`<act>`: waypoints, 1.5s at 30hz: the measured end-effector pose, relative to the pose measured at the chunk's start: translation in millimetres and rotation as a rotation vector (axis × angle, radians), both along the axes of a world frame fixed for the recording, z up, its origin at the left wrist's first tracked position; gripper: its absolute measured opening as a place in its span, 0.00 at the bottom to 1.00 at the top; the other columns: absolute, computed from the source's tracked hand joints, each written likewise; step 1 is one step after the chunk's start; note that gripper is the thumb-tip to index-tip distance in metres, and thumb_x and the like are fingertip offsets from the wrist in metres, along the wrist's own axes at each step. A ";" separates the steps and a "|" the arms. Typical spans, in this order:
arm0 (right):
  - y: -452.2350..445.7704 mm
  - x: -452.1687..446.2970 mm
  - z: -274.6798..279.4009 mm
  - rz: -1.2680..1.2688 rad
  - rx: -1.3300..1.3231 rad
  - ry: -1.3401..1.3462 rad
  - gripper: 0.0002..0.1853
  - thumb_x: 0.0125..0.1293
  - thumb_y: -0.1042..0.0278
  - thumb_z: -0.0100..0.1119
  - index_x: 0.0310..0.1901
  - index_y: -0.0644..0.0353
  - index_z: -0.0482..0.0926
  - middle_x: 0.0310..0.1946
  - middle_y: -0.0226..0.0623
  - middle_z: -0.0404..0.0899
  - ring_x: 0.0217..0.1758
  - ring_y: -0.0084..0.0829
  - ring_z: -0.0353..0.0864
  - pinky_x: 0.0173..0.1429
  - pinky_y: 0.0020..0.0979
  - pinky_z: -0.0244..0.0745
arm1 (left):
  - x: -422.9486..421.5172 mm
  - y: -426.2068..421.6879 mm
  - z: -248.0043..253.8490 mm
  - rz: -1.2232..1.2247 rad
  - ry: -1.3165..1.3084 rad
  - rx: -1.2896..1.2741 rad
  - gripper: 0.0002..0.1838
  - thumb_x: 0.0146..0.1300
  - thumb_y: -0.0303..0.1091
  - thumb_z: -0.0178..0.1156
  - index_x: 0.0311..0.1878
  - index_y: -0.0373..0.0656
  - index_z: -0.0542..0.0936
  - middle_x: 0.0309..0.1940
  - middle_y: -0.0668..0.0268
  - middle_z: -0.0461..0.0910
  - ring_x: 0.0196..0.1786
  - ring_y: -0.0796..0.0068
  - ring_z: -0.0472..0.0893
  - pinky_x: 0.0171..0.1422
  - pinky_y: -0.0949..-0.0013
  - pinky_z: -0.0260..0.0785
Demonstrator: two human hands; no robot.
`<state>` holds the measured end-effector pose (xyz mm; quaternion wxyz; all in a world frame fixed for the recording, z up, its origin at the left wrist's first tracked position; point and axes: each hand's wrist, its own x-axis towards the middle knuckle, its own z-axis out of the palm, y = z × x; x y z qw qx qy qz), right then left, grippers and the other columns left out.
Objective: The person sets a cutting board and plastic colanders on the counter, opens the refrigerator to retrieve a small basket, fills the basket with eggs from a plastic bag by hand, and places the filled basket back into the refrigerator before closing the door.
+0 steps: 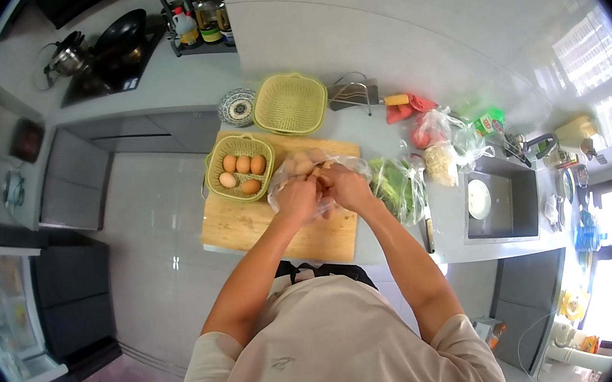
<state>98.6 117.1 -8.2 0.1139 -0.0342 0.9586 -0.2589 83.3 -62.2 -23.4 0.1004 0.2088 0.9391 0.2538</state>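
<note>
A clear plastic bag [280, 185] with several brown eggs [300, 163] in it lies on the wooden cutting board [250, 231]. Both hands are at the bag's near side, close together. My left hand [300, 197] has its fingers curled in and pressed on the bag's plastic. Beside it, my right hand [345, 189] is closed on the bag too; its fingertips are partly hidden. To the left, a green basket [213, 173] holds several eggs [243, 164] and stands on the board.
Behind the board stand an empty green basket [290, 104] and a patterned bowl [238, 108]. Bagged green vegetables [390, 187] and a knife [429, 230] lie to the right, before the sink [518, 201]. A metal rack [355, 93] stands by the wall.
</note>
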 end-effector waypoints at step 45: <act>10.1 18.1 -16.0 -0.095 -0.030 0.109 0.13 0.64 0.68 0.65 0.50 0.51 0.90 0.46 0.40 0.90 0.50 0.47 0.88 0.53 0.45 0.84 | 7.7 -36.4 -6.1 -0.069 0.110 0.194 0.13 0.63 0.26 0.63 0.51 0.45 0.87 0.45 0.60 0.86 0.53 0.55 0.84 0.54 0.54 0.80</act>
